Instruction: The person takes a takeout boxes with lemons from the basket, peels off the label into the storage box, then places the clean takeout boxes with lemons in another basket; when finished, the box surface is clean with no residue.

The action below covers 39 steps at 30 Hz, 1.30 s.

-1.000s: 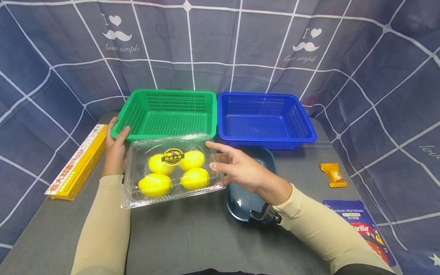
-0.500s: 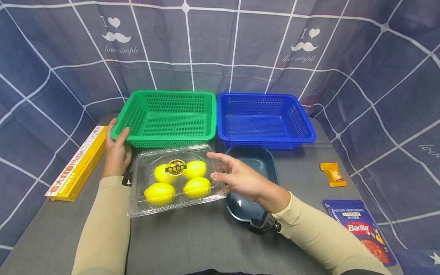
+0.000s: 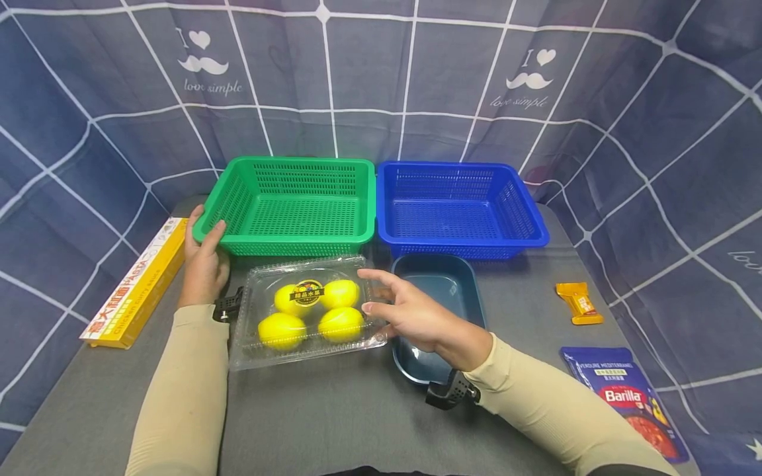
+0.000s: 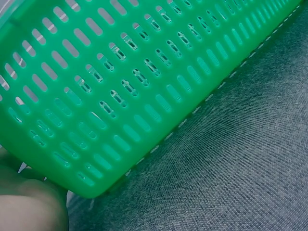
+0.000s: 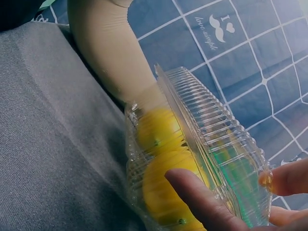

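A clear plastic clamshell box with several yellow lemons inside and a black-and-gold label on its lid is tilted in front of the green basket. My right hand grips its right end, thumb on one side and fingers on the other, as the right wrist view shows. At the basket's left front corner, my left hand holds the rim, with the thumb lying along the front. Slotted basket wall fills much of the left wrist view, and the left fingers are mostly hidden there.
Right of the green basket stands a blue basket. A dark teal tray lies partly under my right forearm. On the left is a yellow pasta box; on the right are an orange packet and a blue Barilla pouch.
The lemon box, held by my right hand, has come down and nearer to me, shifting slightly right and away from the green basket's front. My left hand stays on the basket corner.
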### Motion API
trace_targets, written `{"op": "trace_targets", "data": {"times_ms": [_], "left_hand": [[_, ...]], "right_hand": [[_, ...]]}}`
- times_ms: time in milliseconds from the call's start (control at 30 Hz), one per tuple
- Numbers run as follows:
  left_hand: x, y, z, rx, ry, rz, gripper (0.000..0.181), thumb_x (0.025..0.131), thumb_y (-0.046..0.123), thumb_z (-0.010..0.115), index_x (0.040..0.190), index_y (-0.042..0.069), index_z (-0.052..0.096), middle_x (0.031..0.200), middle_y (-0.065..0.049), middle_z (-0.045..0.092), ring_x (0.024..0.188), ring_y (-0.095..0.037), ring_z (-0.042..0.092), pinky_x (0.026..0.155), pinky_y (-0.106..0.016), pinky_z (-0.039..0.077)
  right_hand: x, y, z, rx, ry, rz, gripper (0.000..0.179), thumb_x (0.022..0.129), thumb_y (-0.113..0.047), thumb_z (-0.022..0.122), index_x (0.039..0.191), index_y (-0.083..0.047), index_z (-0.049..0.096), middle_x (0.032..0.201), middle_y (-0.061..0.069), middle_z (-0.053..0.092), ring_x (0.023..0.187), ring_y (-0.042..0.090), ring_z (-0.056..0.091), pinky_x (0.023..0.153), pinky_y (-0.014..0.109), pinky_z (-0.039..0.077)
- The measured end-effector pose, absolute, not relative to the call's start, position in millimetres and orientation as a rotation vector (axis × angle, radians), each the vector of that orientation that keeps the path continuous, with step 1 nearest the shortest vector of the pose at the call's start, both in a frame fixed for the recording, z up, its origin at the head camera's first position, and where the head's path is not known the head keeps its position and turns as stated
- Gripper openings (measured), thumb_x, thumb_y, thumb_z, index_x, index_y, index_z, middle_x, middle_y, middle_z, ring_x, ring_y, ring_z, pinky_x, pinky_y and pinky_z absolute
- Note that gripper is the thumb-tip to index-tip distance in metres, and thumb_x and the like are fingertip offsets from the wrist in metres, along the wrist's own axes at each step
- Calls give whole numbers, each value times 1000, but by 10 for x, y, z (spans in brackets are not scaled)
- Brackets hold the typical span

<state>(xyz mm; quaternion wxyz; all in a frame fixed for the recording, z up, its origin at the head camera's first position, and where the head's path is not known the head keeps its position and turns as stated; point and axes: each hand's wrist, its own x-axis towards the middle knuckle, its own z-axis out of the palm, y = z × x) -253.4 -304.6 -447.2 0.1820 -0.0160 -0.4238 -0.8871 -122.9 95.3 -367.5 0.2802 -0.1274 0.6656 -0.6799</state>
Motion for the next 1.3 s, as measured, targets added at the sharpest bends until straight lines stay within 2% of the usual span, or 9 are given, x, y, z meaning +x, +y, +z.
{"op": "trace_targets", "data": {"times_ms": [300,500,667,967,1300], "left_hand": [[-2540,-3054,-4480,-47,-1186,-2501,66,103,-7,61,161,13,36,161,-17,32,150,-30,33,122,-41,27],[-2529,-3042,-4484,-43,-1169,-2513,67,102,-6,64,160,13,37,161,-18,32,150,-30,33,123,-42,25],[-2534,-3038,-4478,-38,-1176,-2514,64,103,-7,62,159,14,38,162,-17,31,150,-30,33,123,-41,26],[-2553,-3054,-4484,-32,-1200,-2500,65,103,-6,62,160,15,38,161,-16,33,149,-29,34,122,-39,29],[-2539,-3040,-4460,-41,-1174,-2505,66,103,-8,61,160,13,36,162,-17,31,150,-30,33,122,-40,29]], "right_hand": [[-1264,886,-3739,-281,1804,-1818,67,103,0,61,163,-16,36,155,26,42,110,37,65,66,36,60],[-1263,843,-3794,-266,1780,-1838,67,104,2,59,164,-13,34,156,30,39,110,39,64,64,33,58],[-1279,821,-3838,-262,1758,-1845,66,104,2,58,164,-14,34,158,30,37,112,41,63,66,35,60],[-1308,775,-3876,-248,1787,-1819,68,104,1,58,164,-20,35,162,29,29,116,39,61,64,30,53],[-1288,710,-3893,-153,1786,-1850,68,103,5,57,163,-23,38,167,26,20,140,44,40,63,32,54]]}}
